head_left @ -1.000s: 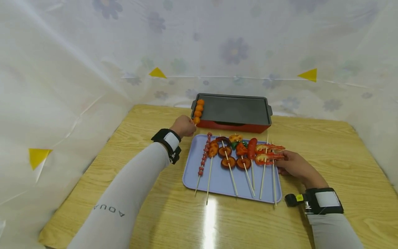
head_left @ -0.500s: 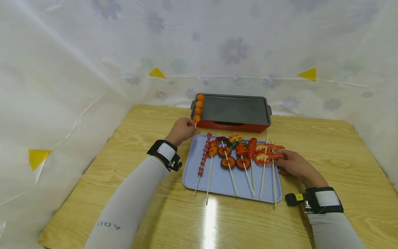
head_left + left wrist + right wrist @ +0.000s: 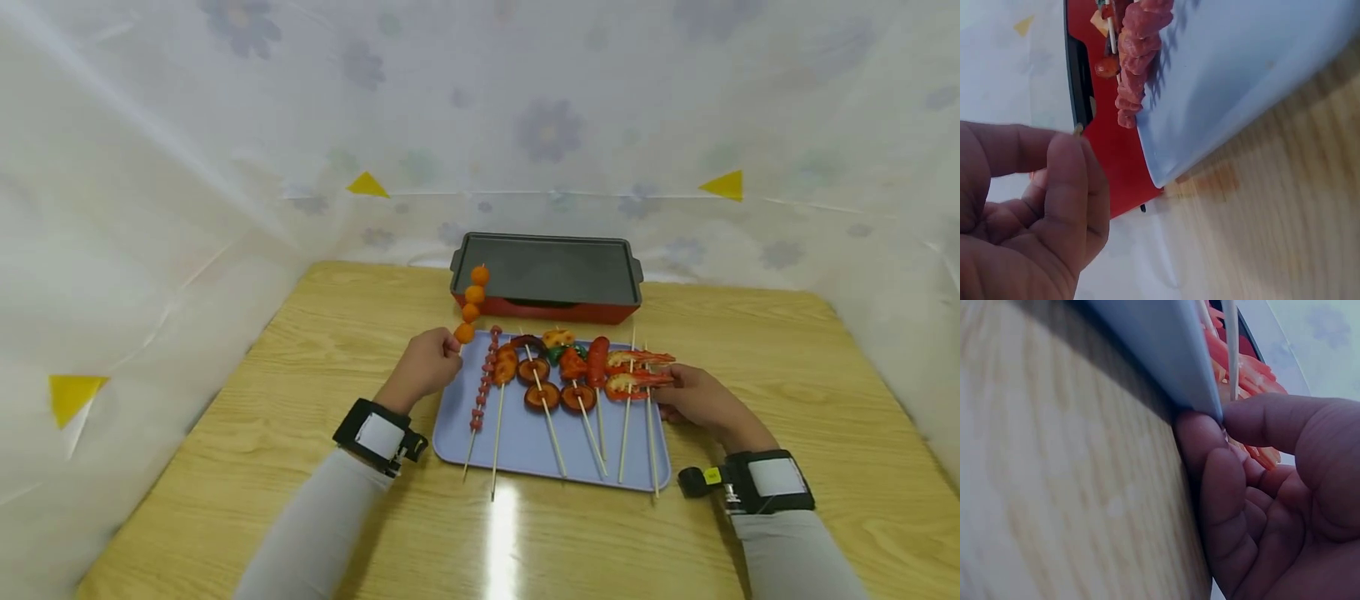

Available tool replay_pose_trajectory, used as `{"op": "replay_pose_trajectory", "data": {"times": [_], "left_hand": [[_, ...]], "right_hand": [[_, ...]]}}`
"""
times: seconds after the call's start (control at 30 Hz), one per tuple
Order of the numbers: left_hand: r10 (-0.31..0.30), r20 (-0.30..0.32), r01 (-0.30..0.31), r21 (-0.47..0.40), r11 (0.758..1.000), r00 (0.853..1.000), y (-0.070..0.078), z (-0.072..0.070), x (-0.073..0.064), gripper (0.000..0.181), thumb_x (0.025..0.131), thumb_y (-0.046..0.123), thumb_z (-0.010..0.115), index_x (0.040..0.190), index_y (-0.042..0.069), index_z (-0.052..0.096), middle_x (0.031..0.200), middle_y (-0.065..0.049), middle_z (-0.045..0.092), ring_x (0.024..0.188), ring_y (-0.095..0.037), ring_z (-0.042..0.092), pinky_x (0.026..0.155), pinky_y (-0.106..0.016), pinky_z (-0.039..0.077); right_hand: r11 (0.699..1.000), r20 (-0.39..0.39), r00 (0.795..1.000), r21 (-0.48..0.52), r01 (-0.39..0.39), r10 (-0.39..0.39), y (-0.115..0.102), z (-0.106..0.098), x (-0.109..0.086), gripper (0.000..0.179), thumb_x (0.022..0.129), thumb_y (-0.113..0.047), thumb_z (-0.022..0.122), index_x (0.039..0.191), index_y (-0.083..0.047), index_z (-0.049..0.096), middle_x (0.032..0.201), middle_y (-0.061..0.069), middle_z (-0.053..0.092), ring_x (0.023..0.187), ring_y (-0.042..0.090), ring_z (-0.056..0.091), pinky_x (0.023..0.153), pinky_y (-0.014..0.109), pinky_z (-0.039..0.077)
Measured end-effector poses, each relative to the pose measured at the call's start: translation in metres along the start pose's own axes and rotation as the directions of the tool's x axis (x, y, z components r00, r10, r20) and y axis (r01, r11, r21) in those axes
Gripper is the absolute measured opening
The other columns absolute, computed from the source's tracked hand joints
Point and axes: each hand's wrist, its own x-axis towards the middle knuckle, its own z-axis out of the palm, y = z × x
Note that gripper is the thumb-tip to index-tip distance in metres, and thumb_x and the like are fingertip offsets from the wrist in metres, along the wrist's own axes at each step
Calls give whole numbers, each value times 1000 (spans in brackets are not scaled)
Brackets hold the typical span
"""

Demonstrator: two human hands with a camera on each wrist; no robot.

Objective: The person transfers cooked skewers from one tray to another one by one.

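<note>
My left hand point(image 3: 422, 365) pinches the stick of a skewer of orange balls point(image 3: 474, 295). The skewer tilts upward over the gap between the grill point(image 3: 551, 265) and the lilac tray point(image 3: 517, 437). In the left wrist view, only a small end of the stick shows above the thumb and finger point(image 3: 1066, 169). At the tray's right side, my right hand point(image 3: 705, 404) grips the rim between thumb and fingers, as the right wrist view shows. Shrimp skewers point(image 3: 630, 383) lie close to those fingers. The pink meat skewer point(image 3: 483, 379) is the tray skewer nearest my left hand.
Other skewers on the tray carry mushroom caps point(image 3: 542, 397), a red sausage point(image 3: 597, 362) and a browned piece point(image 3: 506, 364). Several sticks overhang its front edge. The wooden table point(image 3: 300, 400) surrounds the tray, and a plastic-like curtain point(image 3: 450, 108) hangs behind the grill.
My left hand has come back toward me and slightly left, lifting the orange-ball skewer away from the grill's left end. The right hand stays at the tray rim. The head view has shifted slightly.
</note>
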Motion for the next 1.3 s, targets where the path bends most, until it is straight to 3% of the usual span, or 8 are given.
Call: {"op": "replay_pose_trajectory", "data": {"times": [0.27,0.5,0.73,1.1,1.3], "left_hand": [[-11,71,7,54,999,997,1,2,-18,4,86,4,61,90,3,59,75,-7,54,63,-19,52,54,-28,40],[-65,123,60,45,997,990,1,-4,-34,3,85,4,61,84,3,59,69,-7,57,59,-18,53,50,-27,40],[-110,154,109,14,994,982,-9,0,-44,3,84,3,62,83,3,59,70,-7,58,58,-18,52,49,-26,40],[-100,135,99,20,995,986,-12,13,-54,7,81,0,62,75,4,60,64,-4,57,55,-16,51,48,-25,39],[-62,109,53,85,995,992,-11,20,-54,22,76,-4,63,61,8,54,55,1,45,49,-13,42,44,-24,31]], "right_hand": [[1000,1,1000,11,12,-12,0,-1,0,50,99,-17,58,136,10,40,91,2,64,73,13,61,62,28,53],[1000,-19,1000,6,16,-16,-4,0,1,47,97,-16,60,132,11,42,87,2,63,73,12,61,62,28,53],[1000,-11,1000,-3,9,-9,-4,0,1,44,97,-16,60,129,10,43,90,2,63,73,12,61,62,28,53],[1000,-11,1000,-19,-3,3,-1,0,-1,49,99,-17,60,134,10,41,93,4,63,74,13,60,63,28,54],[1000,-10,1000,-28,-8,7,-2,0,-2,44,99,-18,60,129,9,44,91,4,63,74,13,61,64,28,53]]}}
